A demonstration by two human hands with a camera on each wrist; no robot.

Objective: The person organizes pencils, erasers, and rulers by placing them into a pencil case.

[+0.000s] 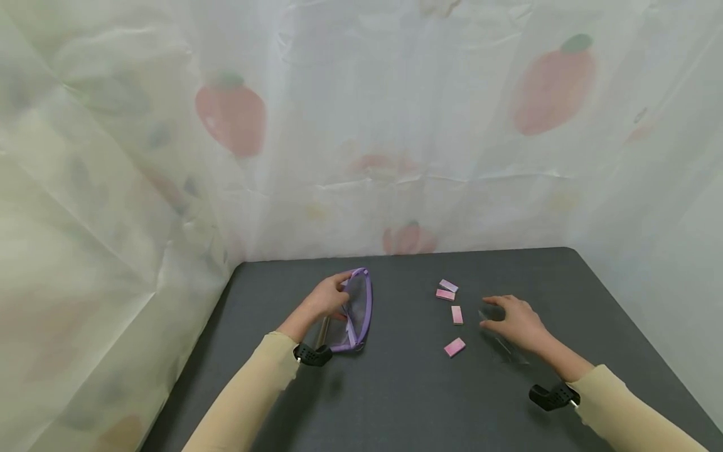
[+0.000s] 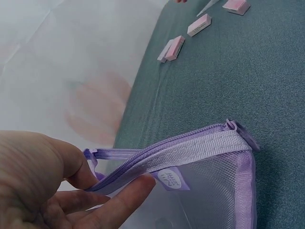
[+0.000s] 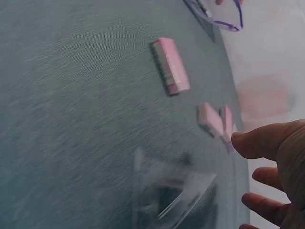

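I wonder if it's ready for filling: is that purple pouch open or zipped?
Cannot tell. In the left wrist view the left hand pinches the pouch at its zipper edge, but no gap is clear.

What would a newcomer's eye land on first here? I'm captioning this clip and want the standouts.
First, the purple mesh zip pouch on the left of the dark table, its zipper edge pinched by the left hand. Next, four small pink erasers scattered at the middle, right of the pouch. The right hand hovers over a clear plastic wrapper just beyond them.
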